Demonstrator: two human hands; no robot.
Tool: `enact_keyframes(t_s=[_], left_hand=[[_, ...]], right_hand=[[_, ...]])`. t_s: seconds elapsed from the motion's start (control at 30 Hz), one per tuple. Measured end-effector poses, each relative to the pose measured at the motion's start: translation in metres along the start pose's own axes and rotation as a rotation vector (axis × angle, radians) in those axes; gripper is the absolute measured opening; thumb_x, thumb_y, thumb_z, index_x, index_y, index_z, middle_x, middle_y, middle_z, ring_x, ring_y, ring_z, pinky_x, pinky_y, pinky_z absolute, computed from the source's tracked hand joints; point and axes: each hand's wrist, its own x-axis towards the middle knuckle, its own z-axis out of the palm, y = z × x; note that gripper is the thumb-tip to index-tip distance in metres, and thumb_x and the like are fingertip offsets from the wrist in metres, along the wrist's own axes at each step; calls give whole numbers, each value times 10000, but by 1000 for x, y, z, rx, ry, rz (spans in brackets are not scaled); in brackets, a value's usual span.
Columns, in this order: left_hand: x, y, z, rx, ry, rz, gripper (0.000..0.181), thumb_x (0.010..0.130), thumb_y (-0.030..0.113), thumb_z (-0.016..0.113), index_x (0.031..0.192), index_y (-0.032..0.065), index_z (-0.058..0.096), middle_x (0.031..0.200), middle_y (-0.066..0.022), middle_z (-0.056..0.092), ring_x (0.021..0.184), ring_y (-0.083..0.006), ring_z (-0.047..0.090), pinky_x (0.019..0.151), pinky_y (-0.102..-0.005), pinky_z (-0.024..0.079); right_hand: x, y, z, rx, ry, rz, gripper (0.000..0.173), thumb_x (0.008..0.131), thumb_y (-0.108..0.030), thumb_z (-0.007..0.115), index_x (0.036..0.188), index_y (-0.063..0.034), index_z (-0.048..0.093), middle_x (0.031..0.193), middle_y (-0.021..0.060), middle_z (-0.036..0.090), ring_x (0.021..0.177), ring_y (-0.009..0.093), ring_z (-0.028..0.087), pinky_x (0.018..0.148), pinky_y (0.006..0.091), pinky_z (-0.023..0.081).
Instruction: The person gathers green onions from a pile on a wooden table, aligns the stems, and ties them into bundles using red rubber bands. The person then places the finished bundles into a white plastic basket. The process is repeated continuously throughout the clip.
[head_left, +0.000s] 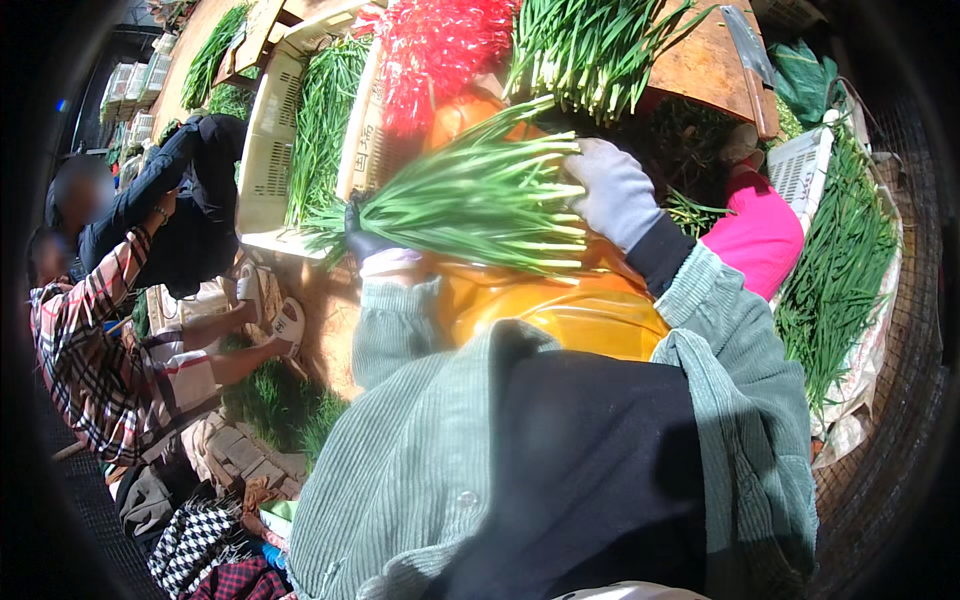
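A bunch of long green leafy stalks, likely garlic chives (465, 195), lies across my lap above an orange-yellow plastic apron (555, 304). My left hand (367, 229), in a dark glove, grips the leafy end of the bunch. At the pale cut ends on the right, my right hand (611, 187), in a light grey glove, touches the stalks; its fingertips are partly hidden, so its grip is unclear. Beyond the bunch sits a pile of red plastic strips (442, 52). More chives (592, 56) rest on a wooden board (697, 64) at the top.
A cleaver (750, 67) lies at the board's right edge. To the left stands a cream plastic crate (262, 161) of chives. A white crate (799, 169) and heaped greens (840, 277) are at the right. Two people (97, 330) sit at the left, near loose greens (277, 397).
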Motion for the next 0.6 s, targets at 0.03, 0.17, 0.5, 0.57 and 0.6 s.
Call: enact_keyframes(t_s=[0.03, 0.17, 0.5, 0.57, 0.6], left_hand=[[-1, 1, -4, -26, 6, -11, 294, 948, 301, 531, 1072, 75, 674, 1057, -162, 690, 976, -343, 638, 905, -518, 505], [10, 0, -26, -55, -37, 1, 389, 953, 338, 487, 1166, 49, 639, 1148, -214, 658, 1053, -393, 615, 959, -562, 475], [14, -7, -13, 24, 74, 59, 373, 982, 361, 417, 1092, 85, 642, 1101, -169, 659, 1038, -349, 605, 952, -538, 465], [6, -5, -3, 134, 24, 133, 374, 980, 371, 418, 1096, 87, 633, 1120, -177, 641, 1054, -339, 586, 952, -524, 461], [3, -5, 1, 121, 41, 116, 368, 978, 370, 424, 1082, 88, 637, 1116, -176, 642, 1051, -339, 586, 952, -522, 461]], right_hand=[[-4, 7, -3, -118, -28, -59, 177, 768, -193, 654, 918, -100, 665, 969, 111, 640, 967, 318, 618, 820, 435, 506], [-22, 41, -35, -467, -298, 293, 190, 836, -279, 576, 853, -109, 657, 893, 115, 655, 867, 322, 648, 780, 445, 518], [-43, 47, 19, 1289, -315, 498, 387, 929, -208, 636, 1248, 7, 596, 1183, 72, 654, 1031, 147, 610, 924, 296, 478], [-39, 43, 43, 1407, -310, 430, 445, 889, -185, 679, 1281, 0, 576, 1196, 86, 651, 1008, 166, 614, 917, 331, 487], [-38, 45, 50, 1256, -344, 388, 429, 883, -167, 680, 1266, 1, 585, 1178, 106, 659, 992, 186, 622, 898, 340, 495]])
